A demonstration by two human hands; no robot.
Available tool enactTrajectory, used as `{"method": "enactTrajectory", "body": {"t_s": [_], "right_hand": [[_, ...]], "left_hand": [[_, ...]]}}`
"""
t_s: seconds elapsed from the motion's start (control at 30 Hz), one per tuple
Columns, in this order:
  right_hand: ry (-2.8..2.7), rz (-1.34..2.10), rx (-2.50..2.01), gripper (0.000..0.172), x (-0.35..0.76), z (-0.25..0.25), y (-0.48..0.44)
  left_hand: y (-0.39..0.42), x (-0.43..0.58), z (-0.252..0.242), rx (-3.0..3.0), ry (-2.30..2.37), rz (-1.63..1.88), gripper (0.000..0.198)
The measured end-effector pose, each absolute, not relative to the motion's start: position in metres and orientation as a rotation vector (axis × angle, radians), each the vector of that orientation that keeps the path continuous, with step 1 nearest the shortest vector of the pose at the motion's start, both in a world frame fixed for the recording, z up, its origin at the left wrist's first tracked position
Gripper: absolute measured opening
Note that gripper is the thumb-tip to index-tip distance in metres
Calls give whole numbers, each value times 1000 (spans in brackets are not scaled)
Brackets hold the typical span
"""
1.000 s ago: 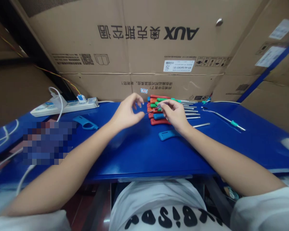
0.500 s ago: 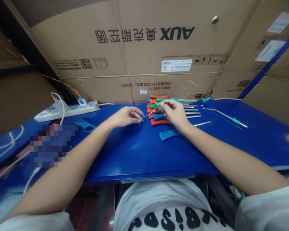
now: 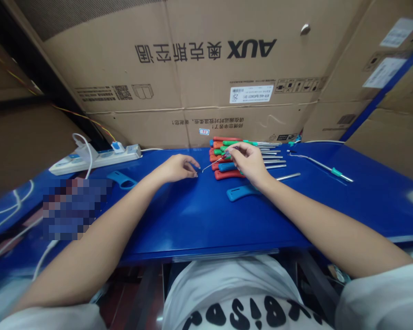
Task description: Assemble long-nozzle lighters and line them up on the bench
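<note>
My right hand [image 3: 249, 160] pinches the dark red end of a thin pale wire-like rod [image 3: 212, 163], which slants down to the left and bends at its tip. Just left of that tip is my left hand [image 3: 181, 168], holding nothing, its fingers curved and apart. Behind and beneath my right hand lie several tools with red [image 3: 227, 174], green and blue handles and metal shafts, packed side by side. Nearer to me rests one blue-handled tool [image 3: 242, 193], partly hidden by my right wrist. What the fingers cover of the rod's end cannot be made out.
On the blue tabletop [image 3: 192, 220], a blue handle-shaped piece [image 3: 122, 179] lies at left. A power strip [image 3: 96, 159] with plugs and cables stands behind it. A metal tube with wires [image 3: 330, 168] lies at right. A large cardboard box [image 3: 192, 87] walls off the back.
My left hand has let go of the rod's tip and drawn slightly left, fingers apart. The right hand has hardly moved and keeps its pinch.
</note>
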State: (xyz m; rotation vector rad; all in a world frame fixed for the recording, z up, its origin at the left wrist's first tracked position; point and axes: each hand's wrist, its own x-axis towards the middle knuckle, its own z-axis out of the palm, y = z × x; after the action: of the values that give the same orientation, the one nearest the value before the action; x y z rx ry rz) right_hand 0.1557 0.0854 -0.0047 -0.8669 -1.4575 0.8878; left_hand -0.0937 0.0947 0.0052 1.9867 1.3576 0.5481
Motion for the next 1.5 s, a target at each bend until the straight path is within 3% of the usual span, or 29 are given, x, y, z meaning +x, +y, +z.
{"method": "enactTrajectory", "body": {"t_s": [0.23,0.53,1.5], "right_hand": [[-1442,893,-843,16,154,-4,86],[-1435,842,-855,18,156,-1,85],[-1496,746,-833,18,165,8,86]], "left_hand": [[91,-94,11,2105,1493,497,23],[85,-81,11,2180,1353,671,37],[71,-70,16,2392,1206,862,19]]}}
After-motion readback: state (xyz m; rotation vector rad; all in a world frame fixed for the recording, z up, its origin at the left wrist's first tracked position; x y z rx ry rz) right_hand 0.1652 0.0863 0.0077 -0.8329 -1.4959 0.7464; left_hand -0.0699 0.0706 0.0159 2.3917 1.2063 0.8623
